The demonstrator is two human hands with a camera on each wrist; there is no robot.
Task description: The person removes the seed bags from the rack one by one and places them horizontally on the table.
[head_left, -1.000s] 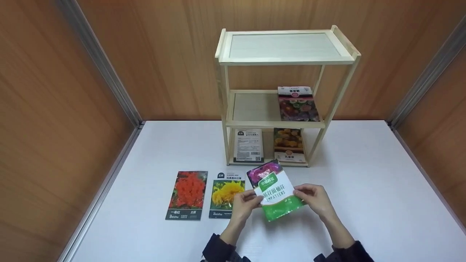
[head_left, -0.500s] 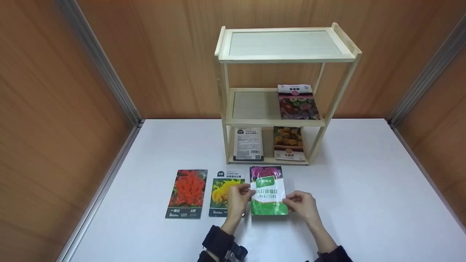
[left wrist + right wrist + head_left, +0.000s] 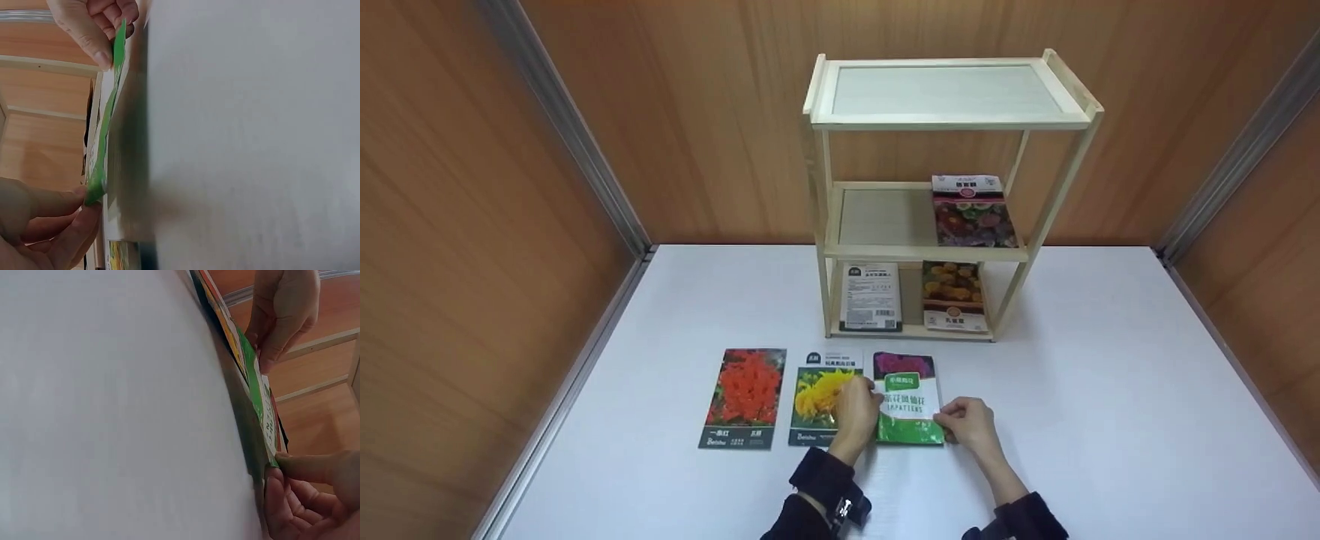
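My left hand point(image 3: 856, 411) and right hand point(image 3: 971, 429) pinch the two side edges of a green, white and purple impatiens seed packet point(image 3: 906, 409). It is held just above the white table, its lower edge slightly bent in the left wrist view, where a shadow lies beneath it. Thumb and fingers of the left hand point(image 3: 48, 222) hold one edge. The right hand point(image 3: 309, 489) pinches the opposite edge. Left of it lies a yellow-flower seed packet point(image 3: 810, 401), partly hidden by my left hand. Further left lies a red-flower seed packet point(image 3: 744, 397).
A pale wooden three-tier shelf point(image 3: 926, 255) stands behind. Its middle tier bears a dark floral packet point(image 3: 975, 214) on the right. The bottom tier holds a white printed packet point(image 3: 870, 296) and an orange-flower packet point(image 3: 955, 292). Wood-grain panels point(image 3: 720, 135) enclose the table point(image 3: 1110, 420).
The impatiens packet has turned from tilted to straight and come down beside the yellow-flower packet. Both hands have moved with it, the right one leftward and lower.
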